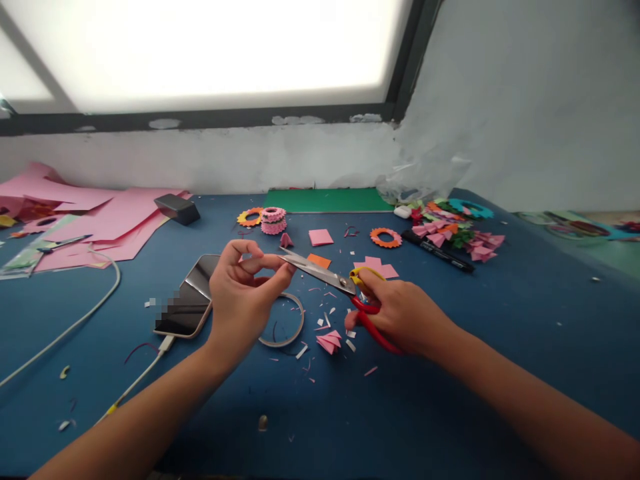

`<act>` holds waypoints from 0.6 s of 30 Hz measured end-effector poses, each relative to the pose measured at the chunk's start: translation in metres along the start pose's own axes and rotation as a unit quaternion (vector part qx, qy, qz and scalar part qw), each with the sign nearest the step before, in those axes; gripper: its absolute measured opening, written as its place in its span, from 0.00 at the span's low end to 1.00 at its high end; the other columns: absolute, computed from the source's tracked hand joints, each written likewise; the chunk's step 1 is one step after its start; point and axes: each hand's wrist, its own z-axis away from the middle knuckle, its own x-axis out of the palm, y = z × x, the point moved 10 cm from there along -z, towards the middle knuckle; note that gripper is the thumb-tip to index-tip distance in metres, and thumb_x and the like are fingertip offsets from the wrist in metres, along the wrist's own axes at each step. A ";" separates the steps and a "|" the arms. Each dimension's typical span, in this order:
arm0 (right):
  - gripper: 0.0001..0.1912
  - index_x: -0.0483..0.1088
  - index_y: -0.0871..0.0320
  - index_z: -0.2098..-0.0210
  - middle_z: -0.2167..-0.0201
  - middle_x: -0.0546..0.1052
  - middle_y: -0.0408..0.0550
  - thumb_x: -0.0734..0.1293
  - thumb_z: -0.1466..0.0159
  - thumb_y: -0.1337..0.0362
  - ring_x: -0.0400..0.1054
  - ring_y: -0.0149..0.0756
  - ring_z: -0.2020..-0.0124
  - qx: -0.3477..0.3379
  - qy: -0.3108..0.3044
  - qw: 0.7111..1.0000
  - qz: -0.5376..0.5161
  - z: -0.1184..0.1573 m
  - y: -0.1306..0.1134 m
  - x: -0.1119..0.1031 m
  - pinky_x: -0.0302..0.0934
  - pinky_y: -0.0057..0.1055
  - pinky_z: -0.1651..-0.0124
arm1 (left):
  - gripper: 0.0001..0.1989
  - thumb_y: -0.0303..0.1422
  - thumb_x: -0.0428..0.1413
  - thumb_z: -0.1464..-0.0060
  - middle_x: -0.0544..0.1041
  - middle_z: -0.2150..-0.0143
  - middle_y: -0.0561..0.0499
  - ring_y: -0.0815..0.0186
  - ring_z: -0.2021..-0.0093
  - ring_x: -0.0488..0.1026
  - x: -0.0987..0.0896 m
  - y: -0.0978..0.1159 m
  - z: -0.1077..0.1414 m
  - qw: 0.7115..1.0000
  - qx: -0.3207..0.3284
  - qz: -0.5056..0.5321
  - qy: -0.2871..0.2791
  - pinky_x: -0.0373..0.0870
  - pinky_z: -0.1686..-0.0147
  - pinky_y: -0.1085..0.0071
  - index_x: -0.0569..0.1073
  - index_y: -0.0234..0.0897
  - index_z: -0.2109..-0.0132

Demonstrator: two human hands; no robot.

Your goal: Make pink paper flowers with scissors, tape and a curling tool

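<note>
My right hand [395, 310] grips a pair of scissors [325, 272] by its red and yellow handles, the blades slightly parted and pointing left. At the blade tips, the thumb and forefinger of my left hand [245, 287] pinch together; whatever lies between them is too small to make out. Below the scissors rests a folded pink paper piece [329, 342] among small paper scraps [327, 320]. A clear ring [301, 320], perhaps a tape roll, lies partly behind my left hand. Pink paper squares [377, 267] and an orange one [319, 261] lie behind the blades.
A phone [187, 303] with a plugged-in cable [145, 380] is left of my left hand. Pink sheets [120, 213] and a dark block [177, 209] sit back left. Scalloped paper rings [386, 238], a black marker [440, 252] and folded paper pieces [485, 245] lie toward the back.
</note>
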 end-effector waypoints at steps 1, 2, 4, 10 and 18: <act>0.29 0.65 0.55 0.57 0.77 0.73 0.45 0.56 0.42 0.37 0.72 0.44 0.73 -0.002 0.008 1.000 0.004 0.000 0.000 -0.002 0.48 0.29 0.76 | 0.18 0.25 0.65 0.59 0.78 0.76 0.58 0.74 0.80 0.72 0.000 0.000 0.000 1.000 -0.001 0.003 0.000 0.71 0.79 0.81 0.62 0.39 0.67; 0.30 0.66 0.55 0.56 0.78 0.73 0.45 0.56 0.42 0.37 0.72 0.44 0.73 -0.004 0.018 1.000 0.008 0.001 -0.001 -0.004 0.48 0.29 0.76 | 0.18 0.25 0.65 0.59 0.78 0.76 0.58 0.74 0.80 0.72 0.000 0.000 0.000 1.000 -0.002 0.006 -0.001 0.71 0.79 0.81 0.62 0.39 0.67; 0.30 0.67 0.55 0.56 0.79 0.73 0.44 0.56 0.42 0.37 0.72 0.44 0.73 -0.007 0.037 0.999 0.019 0.001 -0.001 -0.008 0.48 0.29 0.76 | 0.18 0.24 0.65 0.59 0.78 0.76 0.57 0.75 0.80 0.71 0.001 -0.001 -0.001 1.000 -0.006 0.014 -0.005 0.71 0.79 0.81 0.61 0.39 0.67; 0.30 0.70 0.55 0.61 0.82 0.71 0.44 0.54 0.41 0.37 0.70 0.41 0.76 -0.004 0.048 0.998 0.044 0.002 0.000 -0.010 0.47 0.29 0.78 | 0.18 0.25 0.65 0.57 0.80 0.75 0.56 0.74 0.78 0.72 0.002 -0.003 -0.001 1.000 -0.010 0.019 -0.014 0.72 0.78 0.81 0.61 0.39 0.67; 0.21 0.64 0.55 0.59 0.72 0.76 0.47 0.61 0.42 0.46 0.70 0.41 0.73 0.016 -0.062 0.997 -0.043 0.001 -0.003 0.009 0.51 0.29 0.76 | 0.18 0.25 0.64 0.57 0.79 0.76 0.57 0.75 0.79 0.71 0.003 -0.003 -0.001 0.999 -0.018 0.026 -0.023 0.71 0.78 0.81 0.61 0.39 0.68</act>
